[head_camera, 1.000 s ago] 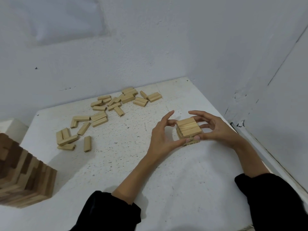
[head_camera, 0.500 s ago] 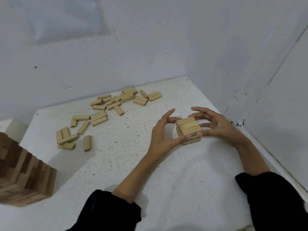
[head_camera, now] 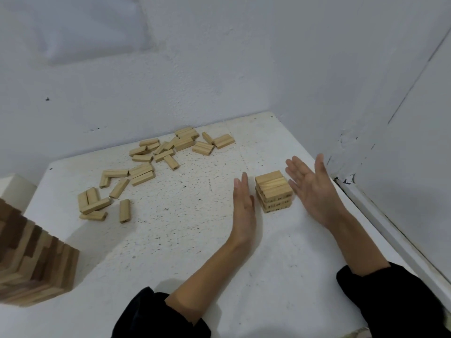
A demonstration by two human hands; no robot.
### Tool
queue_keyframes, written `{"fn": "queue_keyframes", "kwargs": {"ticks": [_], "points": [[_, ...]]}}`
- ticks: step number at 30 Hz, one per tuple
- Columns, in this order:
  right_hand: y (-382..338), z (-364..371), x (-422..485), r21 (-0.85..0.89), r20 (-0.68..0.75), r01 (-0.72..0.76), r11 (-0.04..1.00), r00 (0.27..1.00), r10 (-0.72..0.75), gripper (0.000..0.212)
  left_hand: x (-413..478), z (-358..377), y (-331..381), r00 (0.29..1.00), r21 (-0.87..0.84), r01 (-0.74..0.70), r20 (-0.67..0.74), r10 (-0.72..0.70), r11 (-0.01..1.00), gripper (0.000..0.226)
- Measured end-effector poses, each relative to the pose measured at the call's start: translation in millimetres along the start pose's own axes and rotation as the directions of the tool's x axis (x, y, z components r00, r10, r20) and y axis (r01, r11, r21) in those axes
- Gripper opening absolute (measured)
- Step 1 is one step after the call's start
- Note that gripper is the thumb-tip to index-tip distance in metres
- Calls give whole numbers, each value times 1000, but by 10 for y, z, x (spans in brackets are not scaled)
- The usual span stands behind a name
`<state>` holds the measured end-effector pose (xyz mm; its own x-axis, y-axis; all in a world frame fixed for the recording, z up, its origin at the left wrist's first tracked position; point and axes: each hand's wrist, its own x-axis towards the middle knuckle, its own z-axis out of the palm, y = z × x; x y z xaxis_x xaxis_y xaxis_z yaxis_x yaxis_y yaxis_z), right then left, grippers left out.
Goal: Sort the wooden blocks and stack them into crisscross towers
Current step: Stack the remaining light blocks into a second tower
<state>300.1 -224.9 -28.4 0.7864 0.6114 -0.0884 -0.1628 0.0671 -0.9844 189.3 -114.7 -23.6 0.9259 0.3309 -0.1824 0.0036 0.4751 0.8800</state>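
Where the white table (head_camera: 195,252) runs toward the corner of the walls, the small crisscross tower (head_camera: 273,191) stands upright on its far right part. It is a few layers of pale wooden blocks, each layer turned across the one beneath, with dark printed marks on the faces toward the camera. A flat hand flanks it on either side. The left hand (head_camera: 242,206) stands on edge just left of the tower, fingers straight and pressed together, pointing away from the person; whether it touches the lower blocks I cannot tell. The right hand (head_camera: 312,189) is just right of the tower, palm turned inward and up, fingers straight and slightly spread, thumb raised. It grips nothing, and any contact with the tower's right edge is too close to call. Both forearms are bare, coming out of black sleeves (head_camera: 151,315) at the bottom edge. Well apart from the tower, toward the far left of the table, loose blocks (head_camera: 141,172) lie scattered flat in a ragged band near the wall (head_camera: 195,69), some touching or overlapping. At the near left edge stands a much larger tower (head_camera: 31,259) of mixed light and dark wood, cut off by the frame.
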Motion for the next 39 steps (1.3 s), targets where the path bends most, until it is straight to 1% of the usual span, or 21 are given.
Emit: {"fn": "queue_keyframes", "kwargs": {"ticks": [2,5,8,12,17,18,20,21,22,23,24,26,27,28,29,30,31,33,35,37,39], "points": [[10,133,-14,68,-42,-20,997,999,23,93,17,38,-82,1000,-26,8,25,-7,1000,91],[21,245,-28,186,-61,-47,981,996,60,76,24,76,-105,999,-17,-8,32,9,1000,91],[30,285,-50,235,-38,-79,969,995,90,75,36,84,-117,999,-27,-3,54,4,1000,87],[30,318,-55,251,-34,-95,963,994,107,75,30,79,-96,997,-54,31,76,-26,998,90],[51,312,-57,213,-23,-99,972,994,107,75,38,85,-109,998,11,17,68,-18,1000,93],[55,310,-56,205,-19,-96,974,995,102,75,42,84,-117,997,15,0,79,-1,1000,88],[55,278,-45,206,-20,-81,975,996,87,73,29,105,-108,995,19,-53,91,51,998,61],[51,235,-34,180,-25,-58,982,998,63,73,15,109,-89,993,8,-63,97,62,998,55],[32,177,-26,121,-30,-23,992,999,27,74,13,95,-76,993,2,-76,90,76,997,55],[7,99,-27,47,-33,17,999,999,-15,74,16,34,-70,990,12,-102,99,100,995,62],[-20,8,-32,-21,-29,56,998,998,-57,75,26,-27,-45,992,44,-106,79,102,993,78],[-61,-192,-57,-130,-4,101,986,995,-102,74,93,-156,44,997,177,-71,38,66,982,107],[-68,-275,-69,-194,20,116,974,993,-114,73,130,-248,100,997,311,-73,53,60,948,119],[-65,-336,-73,-274,60,133,952,991,-121,75,169,-346,139,995,472,-88,90,51,877,128],[-56,-371,-73,-358,115,148,922,987,-114,81,193,-419,179,989,583,-110,145,30,805,129],[-45,-383,-68,-435,173,160,886,981,-92,87,218,-471,189,981,656,-131,194,3,743,127],[-30,-380,-63,-503,216,166,848,974,-63,93,226,-494,187,975,690,-145,221,-17,709,126],[-11,-355,-57,-596,240,164,786,970,-20,98,247,-488,148,978,740,-148,207,-13,656,126],[8,-333,-46,-626,236,162,763,972,-13,98,257,-453,101,977,785,-187,212,28,590,125],[25,-310,-30,-628,239,170,760,971,-20,95,281,-444,65,977,800,-205,205,64,564,122],[25,-288,-10,-622,242,177,763,970,-28,94,307,-447,57,979,783,-198,183,87,590,119]]}}
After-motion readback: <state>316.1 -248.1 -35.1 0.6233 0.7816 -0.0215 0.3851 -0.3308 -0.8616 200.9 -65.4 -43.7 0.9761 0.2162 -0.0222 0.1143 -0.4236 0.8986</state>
